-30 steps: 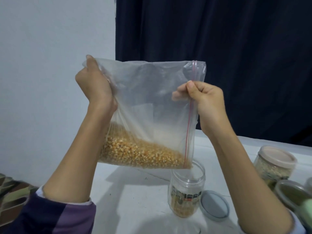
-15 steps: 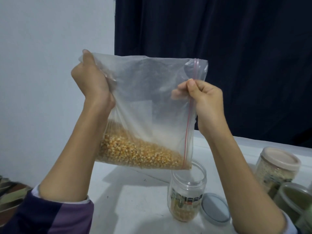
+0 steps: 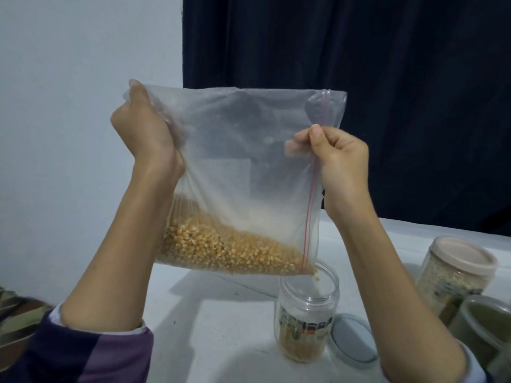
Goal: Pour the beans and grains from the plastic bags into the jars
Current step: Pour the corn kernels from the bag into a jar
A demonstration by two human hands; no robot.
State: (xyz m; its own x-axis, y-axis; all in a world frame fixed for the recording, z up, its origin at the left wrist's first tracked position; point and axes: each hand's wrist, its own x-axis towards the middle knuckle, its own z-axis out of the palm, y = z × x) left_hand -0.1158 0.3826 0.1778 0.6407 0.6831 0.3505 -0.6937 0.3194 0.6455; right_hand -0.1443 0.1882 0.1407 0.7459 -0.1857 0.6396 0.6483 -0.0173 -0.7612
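Corn kernels (image 3: 221, 250) in the zip bag (image 3: 235, 161), gripped at its bunched corner by the left hand (image 3: 143, 134) and pinched at the zip by the right hand (image 3: 340, 158), trickle into the open jar (image 3: 307, 313); I would raise the left side slowly, keeping the low corner over the mouth.

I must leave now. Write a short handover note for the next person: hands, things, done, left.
Left hand grips the bag's upper left corner; right hand pinches the red zip edge.
Plastic bag is tilted, low corner over the open jar; corn kernels are just dropping in.
Jar is partly filled; its lid lies beside it on the table.
Left: empty the bag's remaining corn, close the jar.
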